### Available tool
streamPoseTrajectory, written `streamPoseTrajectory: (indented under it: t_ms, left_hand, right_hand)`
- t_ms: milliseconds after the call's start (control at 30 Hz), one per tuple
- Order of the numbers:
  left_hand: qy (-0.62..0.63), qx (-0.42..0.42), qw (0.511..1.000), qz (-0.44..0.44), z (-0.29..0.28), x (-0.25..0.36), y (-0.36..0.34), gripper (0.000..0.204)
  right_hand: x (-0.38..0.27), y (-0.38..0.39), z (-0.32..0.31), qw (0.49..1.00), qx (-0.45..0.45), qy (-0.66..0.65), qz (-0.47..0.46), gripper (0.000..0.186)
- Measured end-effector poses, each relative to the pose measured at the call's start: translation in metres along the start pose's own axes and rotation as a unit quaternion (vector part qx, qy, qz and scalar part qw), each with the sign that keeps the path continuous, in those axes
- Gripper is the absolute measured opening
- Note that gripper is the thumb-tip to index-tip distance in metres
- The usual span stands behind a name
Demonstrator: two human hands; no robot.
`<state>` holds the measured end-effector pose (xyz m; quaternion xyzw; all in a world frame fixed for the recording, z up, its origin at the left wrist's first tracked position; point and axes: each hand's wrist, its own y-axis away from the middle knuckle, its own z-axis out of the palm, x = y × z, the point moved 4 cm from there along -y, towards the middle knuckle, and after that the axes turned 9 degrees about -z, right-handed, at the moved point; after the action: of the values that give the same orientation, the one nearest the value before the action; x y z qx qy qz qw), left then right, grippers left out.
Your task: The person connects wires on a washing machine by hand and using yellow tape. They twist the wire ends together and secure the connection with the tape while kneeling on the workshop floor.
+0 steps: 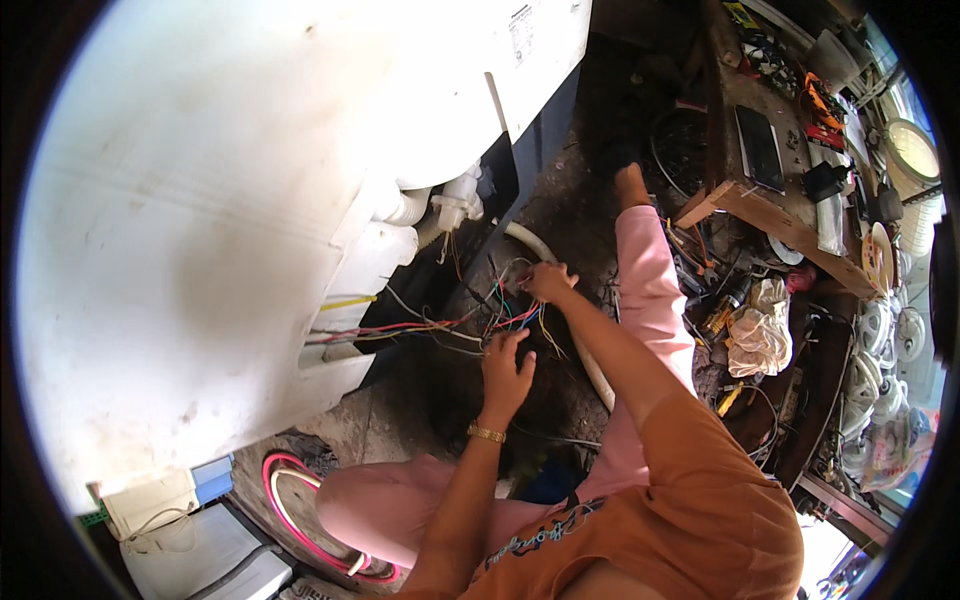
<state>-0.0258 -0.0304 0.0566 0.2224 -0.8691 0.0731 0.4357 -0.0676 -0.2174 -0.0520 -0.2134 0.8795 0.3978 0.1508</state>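
Observation:
A bundle of thin coloured wires (pixel 430 327), red, yellow, white and grey, runs out of the opening in a large white appliance housing (pixel 200 240). In front of it the wires spread into a loose tangle with green, blue and red strands. My right hand (pixel 548 282) is closed on wires at the far side of this tangle; its fingertips are partly hidden. Nearer to me, my left hand (pixel 508 375) has its thumb apart and its fingertips at the tangle's edge, gripping nothing that I can see. A white pump-like plastic part (pixel 460 200) sits in the housing above the wires.
A pale hose (pixel 585 365) curves across the dirty floor beside my right forearm. To the right stands a wooden bench (pixel 790 235) with a dark flat device (pixel 760 150); a crumpled cloth (pixel 760 330) and tools lie below. A pink hose (pixel 268 480) is coiled at lower left.

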Motion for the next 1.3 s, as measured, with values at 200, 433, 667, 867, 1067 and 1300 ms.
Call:
streamPoseTrajectory:
  t_ms: [200, 433, 667, 867, 1067, 1300]
  left_hand:
    - [0.002, -0.017, 0.998, -0.057, 0.004, -0.011, 0.002, 0.032]
    - [-0.033, 0.045, 0.998, -0.036, -0.009, -0.02, -0.014, 0.024]
    - [-0.293, 0.041, 0.947, -0.129, 0.028, -0.041, -0.074, 0.028]
    - [-0.352, 0.014, 0.93, -0.107, 0.03, -0.058, -0.099, 0.025]
    - [-0.303, -0.06, 0.935, -0.174, 0.016, -0.085, -0.106, 0.017]
    - [-0.177, -0.078, 0.96, -0.201, 0.002, -0.072, -0.108, 0.019]
  right_hand:
    - [-0.017, -0.024, 0.047, 0.987, 0.084, -0.132, 0.021, 0.034]
    - [-0.025, 0.016, 0.043, 0.99, 0.118, -0.066, -0.035, 0.027]
    - [0.031, 0.019, 0.059, 0.948, 0.164, -0.261, -0.073, 0.022]
    - [0.025, 0.009, 0.062, 0.955, 0.163, -0.236, -0.069, 0.022]
    - [0.009, 0.037, 0.046, 0.944, 0.278, -0.178, -0.027, 0.017]
    - [0.009, 0.057, 0.03, 0.945, 0.287, -0.151, -0.033, 0.012]
